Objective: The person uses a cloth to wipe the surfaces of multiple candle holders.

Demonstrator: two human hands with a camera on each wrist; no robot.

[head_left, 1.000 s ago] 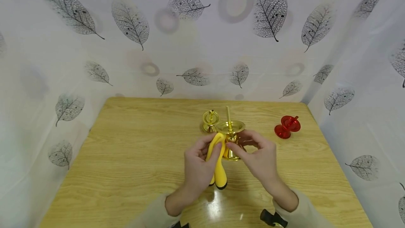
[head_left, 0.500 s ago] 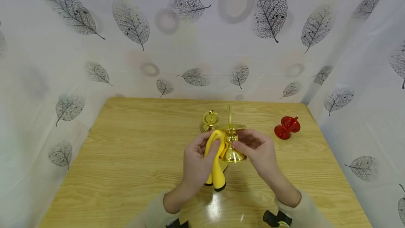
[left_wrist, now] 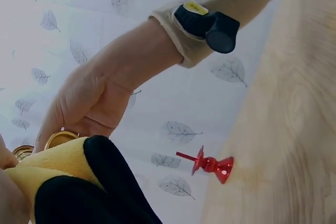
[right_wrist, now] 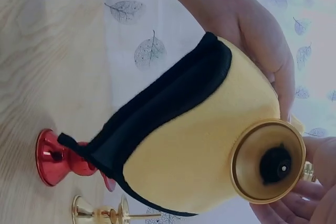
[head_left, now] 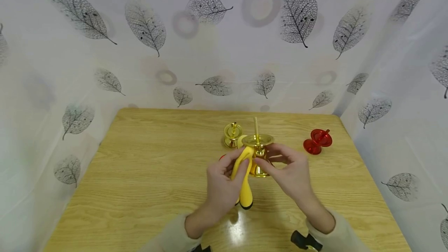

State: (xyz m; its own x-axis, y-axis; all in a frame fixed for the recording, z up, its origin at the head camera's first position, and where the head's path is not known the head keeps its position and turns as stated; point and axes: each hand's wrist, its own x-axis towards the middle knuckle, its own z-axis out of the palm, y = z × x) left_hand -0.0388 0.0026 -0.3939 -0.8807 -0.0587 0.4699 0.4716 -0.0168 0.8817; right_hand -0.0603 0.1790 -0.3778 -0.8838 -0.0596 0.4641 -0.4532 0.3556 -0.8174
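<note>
A large gold candle holder [head_left: 258,140] with a spike on its dish is held up in front of me. My right hand [head_left: 292,176] grips its stem from the right, thumb in front. My left hand [head_left: 224,186] pinches a folded yellow cloth [head_left: 246,193] with black edging and presses it to the holder's left side. In the right wrist view the holder's hollow base [right_wrist: 242,156] faces the camera, overlapping the spread cloth [right_wrist: 184,150]. The left wrist view shows the cloth's black edge [left_wrist: 113,171] close up, with my right hand [left_wrist: 79,103] behind it.
On the wooden table [head_left: 150,174], a small gold candle holder [head_left: 231,135] stands behind my hands. A red one [head_left: 316,142] stands at the back right. Part of another red thing [head_left: 222,157] peeks out beside my left hand. Leaf-printed curtains surround the table.
The large candle holder tipped level, then its dish tilted back toward me. Both hands have moved slightly right with it, keeping their holds. A red edge now shows left of my left hand.
</note>
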